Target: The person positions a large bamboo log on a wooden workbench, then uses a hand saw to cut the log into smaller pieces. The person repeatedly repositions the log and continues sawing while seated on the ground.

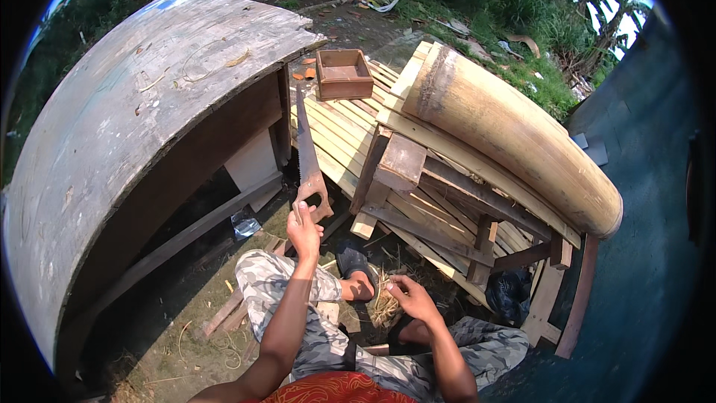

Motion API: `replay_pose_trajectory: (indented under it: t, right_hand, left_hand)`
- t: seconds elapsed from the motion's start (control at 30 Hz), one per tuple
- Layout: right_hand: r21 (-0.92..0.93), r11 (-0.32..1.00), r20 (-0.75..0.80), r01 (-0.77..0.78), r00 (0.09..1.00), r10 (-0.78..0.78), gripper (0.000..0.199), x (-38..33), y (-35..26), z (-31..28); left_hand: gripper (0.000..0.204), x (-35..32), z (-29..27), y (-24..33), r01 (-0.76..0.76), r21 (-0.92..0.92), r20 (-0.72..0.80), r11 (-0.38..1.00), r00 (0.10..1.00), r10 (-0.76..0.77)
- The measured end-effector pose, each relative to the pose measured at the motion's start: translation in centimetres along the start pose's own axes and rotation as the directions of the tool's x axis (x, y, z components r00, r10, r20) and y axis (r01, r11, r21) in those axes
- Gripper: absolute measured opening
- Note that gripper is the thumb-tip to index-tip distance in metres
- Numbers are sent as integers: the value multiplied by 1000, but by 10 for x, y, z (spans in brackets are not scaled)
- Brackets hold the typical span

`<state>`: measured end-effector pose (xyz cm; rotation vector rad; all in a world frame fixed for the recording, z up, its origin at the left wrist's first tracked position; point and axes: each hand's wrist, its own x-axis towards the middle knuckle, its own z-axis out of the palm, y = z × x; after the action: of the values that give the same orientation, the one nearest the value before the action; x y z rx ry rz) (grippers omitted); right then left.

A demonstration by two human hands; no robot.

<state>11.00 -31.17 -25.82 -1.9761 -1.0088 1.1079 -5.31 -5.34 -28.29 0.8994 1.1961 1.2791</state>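
Note:
A hand saw [307, 153] with a rusty blade and wooden handle leans against the edge of a stack of pale wooden slats [339, 142]. My left hand [303, 230] reaches up to the saw's handle, fingers touching its lower end, not clearly closed around it. My right hand [410, 297] hovers low near my sandalled foot [353, 269], fingers loosely curled over some dry straw [384, 306]; whether it holds any is unclear. I sit with knees bent in camouflage trousers [268, 283].
A weathered plank tabletop [134, 104] curves at left. A small brown wooden box [344, 75] rests on the slats. A thick bamboo pole [514, 134] lies across the stack, above a dark wooden block [399, 164]. A teal wall [649, 201] stands at right.

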Motion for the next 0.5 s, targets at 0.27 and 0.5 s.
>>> replay_pose_trajectory:
  t: [0.27, 0.5]
  right_hand:
    - [253, 953, 3, 169, 984, -176, 64, 1, 2, 39]
    - [321, 935, 269, 151, 932, -243, 35, -20, 3, 44]
  left_hand:
    - [46, -183, -65, -31, 97, -166, 17, 981, 995, -95]
    - [50, -297, -79, -25, 257, -285, 253, 923, 949, -186]
